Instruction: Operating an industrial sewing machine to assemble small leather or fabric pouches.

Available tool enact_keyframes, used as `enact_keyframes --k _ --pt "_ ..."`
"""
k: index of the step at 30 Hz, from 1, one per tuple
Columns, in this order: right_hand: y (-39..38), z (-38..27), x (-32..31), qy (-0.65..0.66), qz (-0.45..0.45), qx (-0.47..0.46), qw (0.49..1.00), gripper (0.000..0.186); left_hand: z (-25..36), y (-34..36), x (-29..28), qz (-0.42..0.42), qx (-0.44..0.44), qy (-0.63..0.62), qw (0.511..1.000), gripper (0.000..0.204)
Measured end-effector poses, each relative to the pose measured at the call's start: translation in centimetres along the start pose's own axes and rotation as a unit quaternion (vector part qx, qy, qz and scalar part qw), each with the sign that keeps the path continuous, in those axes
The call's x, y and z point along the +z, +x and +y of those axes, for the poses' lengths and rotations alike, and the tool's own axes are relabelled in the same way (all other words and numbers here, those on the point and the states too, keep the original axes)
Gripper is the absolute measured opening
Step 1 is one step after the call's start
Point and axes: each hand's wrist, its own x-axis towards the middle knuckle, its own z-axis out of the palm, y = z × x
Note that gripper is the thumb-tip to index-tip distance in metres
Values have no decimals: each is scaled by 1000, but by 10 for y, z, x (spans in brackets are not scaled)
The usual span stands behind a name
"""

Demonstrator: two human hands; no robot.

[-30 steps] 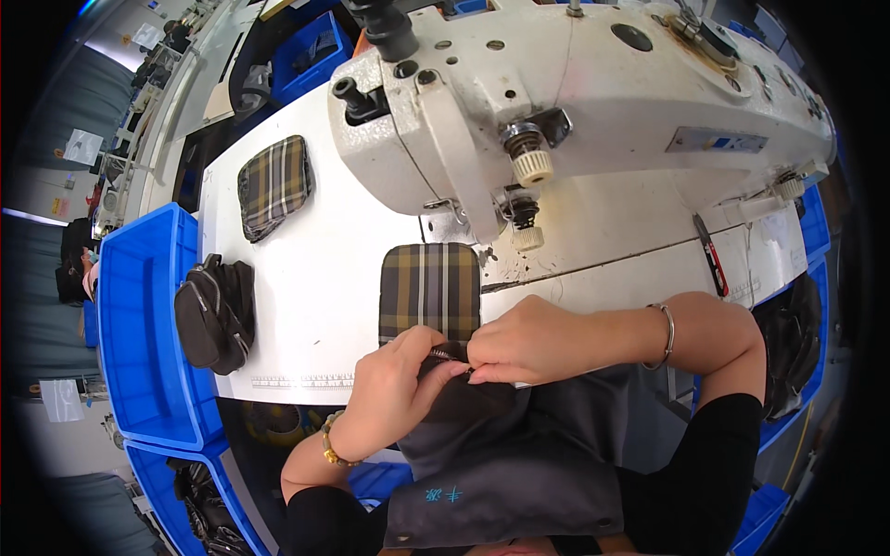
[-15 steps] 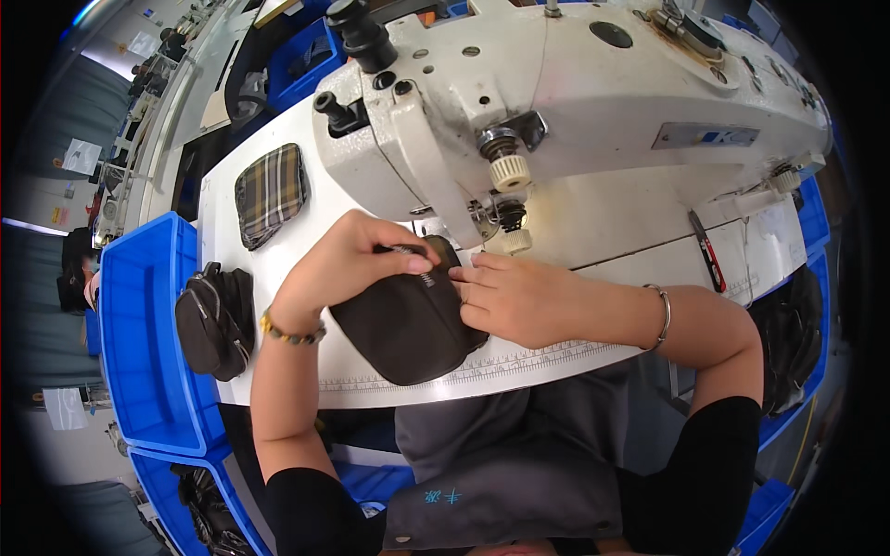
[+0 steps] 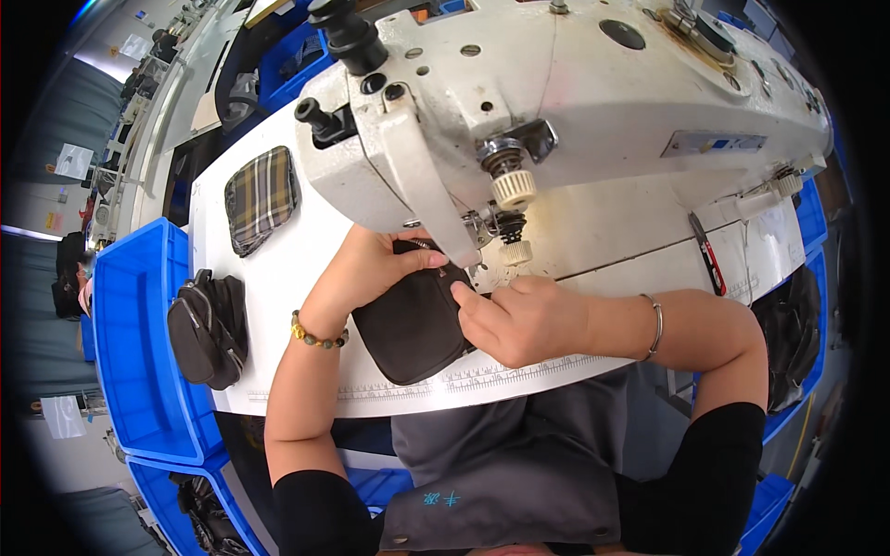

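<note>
A dark fabric pouch piece (image 3: 408,324) with a zipper along its far edge lies on the table, its far end beneath the sewing machine's head (image 3: 431,157). My left hand (image 3: 366,273) grips the zipper edge at the far left, thumb on top, close to the presser foot. At the piece's right edge, my right hand (image 3: 519,320) is closed, with curled fingers and the thumb and forefinger pinching the fabric. The needle area is partly hidden by the machine head and my fingers.
A folded plaid piece (image 3: 260,199) and a black zippered pouch (image 3: 209,329) lie at the left of the table. Blue bins (image 3: 139,352) stand beyond the left edge. A red-and-black utility knife (image 3: 707,255) lies at the right. Ruler markings (image 3: 519,371) run along the near edge.
The pouch piece has shifted slightly right and turned, and its pale printed mark no longer shows. My right hand's fingers, flatter before, are now curled in. My left hand has moved slightly right.
</note>
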Motion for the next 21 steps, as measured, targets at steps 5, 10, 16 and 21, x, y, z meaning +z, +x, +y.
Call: enact_keyframes --k 5,10,16,21 --pt "-2 -7 -1 11 -41 -22 999 11 -5 -4 -2 31 23 74 997 27" --pt "4 -5 -12 -13 -82 -29 996 12 -6 -3 4 70 74 130 986 31" --pt "4 -6 -13 -7 -95 -9 995 14 -6 0 8 124 158 179 963 34" --pt "2 -7 -10 -2 -95 1 995 15 -11 0 12 124 124 274 945 34"
